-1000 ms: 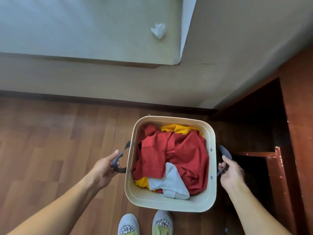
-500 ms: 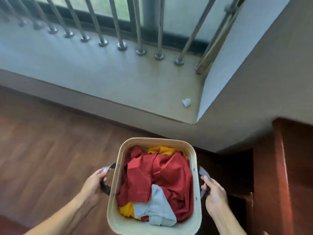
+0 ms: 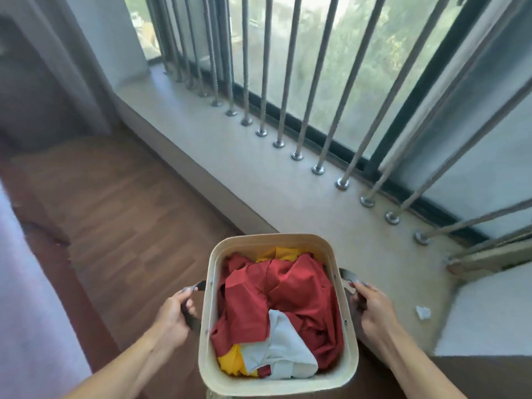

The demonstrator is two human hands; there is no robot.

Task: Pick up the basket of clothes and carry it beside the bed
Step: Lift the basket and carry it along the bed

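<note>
We hold the beige laundry basket [image 3: 277, 378] in front of us by its two dark side handles, beside a barred window [image 3: 316, 90] and above a wooden floor [image 3: 115, 214] — the lift looks done, the carry to the bed barely begun. The chief risk, as we judge it, is tilt: the load is heaped unevenly, a red garment [image 3: 290, 295] mounded over yellow cloth [image 3: 230, 364] and a white piece [image 3: 283, 352], so a turn taken too fast could tip the basket and spill the clothes over the rim. The basket's far edge also overlaps the pale window ledge [image 3: 259, 180] in our view, and swinging round carelessly could knock it against that ledge or the metal bars. A pale surface at the left edge [image 3: 26, 298] may be the bed, though we cannot tell for certain — if so, the gap along the floor is narrow. A crumpled white scrap [image 3: 422, 312] lies on the ledge to the right, well clear of the path. Our left hand [image 3: 171, 321] reaches forward, forearm angled inward, its fingers curled fully around the left handle [image 3: 191, 315]. Our right hand [image 3: 374, 312] mirrors it, fingers wrapped closed on the right handle [image 3: 349, 276], with both wrists about level
</note>
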